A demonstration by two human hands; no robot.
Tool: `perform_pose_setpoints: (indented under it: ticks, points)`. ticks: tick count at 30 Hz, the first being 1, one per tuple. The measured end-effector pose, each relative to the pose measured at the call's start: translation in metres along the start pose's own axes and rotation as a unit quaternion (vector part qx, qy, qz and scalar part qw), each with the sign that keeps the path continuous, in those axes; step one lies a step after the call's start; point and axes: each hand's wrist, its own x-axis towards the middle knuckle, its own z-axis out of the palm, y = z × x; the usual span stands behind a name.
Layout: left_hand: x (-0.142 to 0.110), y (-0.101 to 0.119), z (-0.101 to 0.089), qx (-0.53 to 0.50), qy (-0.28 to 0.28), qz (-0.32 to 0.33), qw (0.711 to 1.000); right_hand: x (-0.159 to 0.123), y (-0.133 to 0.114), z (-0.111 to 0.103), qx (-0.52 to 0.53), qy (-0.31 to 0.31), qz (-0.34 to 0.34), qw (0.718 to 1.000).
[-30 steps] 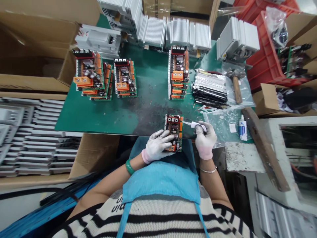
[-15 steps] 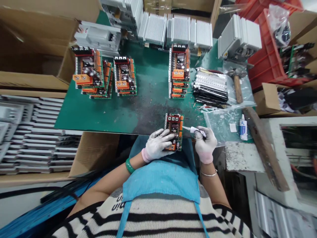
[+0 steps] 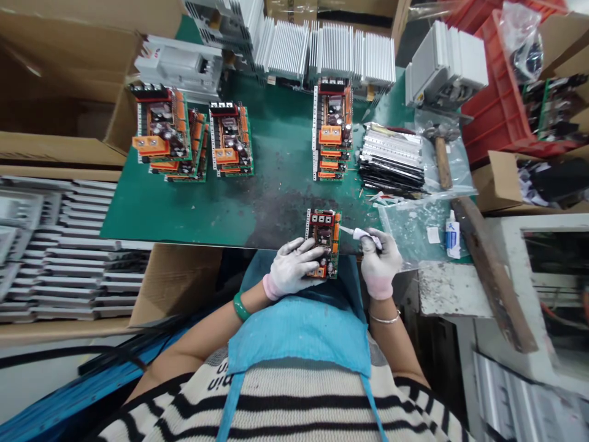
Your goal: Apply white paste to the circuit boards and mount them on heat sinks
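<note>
A circuit board (image 3: 324, 235) with orange connectors and a red-and-black strip lies at the table's front edge, its near end jutting out past it. My gloved left hand (image 3: 293, 268) grips the board from the left, fingers over its lower half and hiding part of it. In my gloved right hand (image 3: 381, 261) a small white glue tube (image 3: 361, 234) is pinched, its thin nozzle pointing left. The tip is at the board's right side, by the upper orange connector; whether it touches is too small to tell.
Stacked circuit boards (image 3: 163, 126) stand at the left, with another stack (image 3: 332, 132) at the middle back. Finned heat sinks (image 3: 332, 49) line the rear. Rightward are metal strips (image 3: 391, 159), a hammer (image 3: 442, 156), a glue bottle (image 3: 453, 236) and a wooden bar (image 3: 494, 276).
The tube's nozzle shifts slightly along the board's right side, down and then back up, with my right hand. My left hand keeps its place on the board.
</note>
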Motion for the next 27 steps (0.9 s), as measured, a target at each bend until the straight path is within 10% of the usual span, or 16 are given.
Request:
perform_pose_setpoints:
  ticks: [27]
  points:
    - [-0.004, 0.0, 0.003, -0.003, -0.043, -0.018, 0.999, -0.01, 0.01, -0.014, 0.008, -0.061, -0.089, 0.994]
